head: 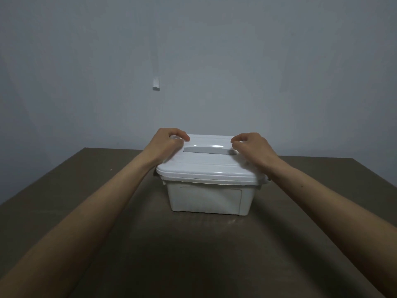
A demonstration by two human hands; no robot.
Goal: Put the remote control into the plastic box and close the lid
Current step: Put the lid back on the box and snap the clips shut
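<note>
Lid [206, 166] lay on the box [206, 198], long axis running left to right; left hand [169, 143] and right hand [251, 147] rested curled on its opposite ends, equally near, grasp indeterminable; remote control unseen, presumably inside.

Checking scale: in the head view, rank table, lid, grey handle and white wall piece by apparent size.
Largest to smallest:
table
lid
grey handle
white wall piece
The wall piece is farther away, so its true size is unsure.

White plastic box [207, 200] on table, white lid [207, 166] on — grey handle.
</note>
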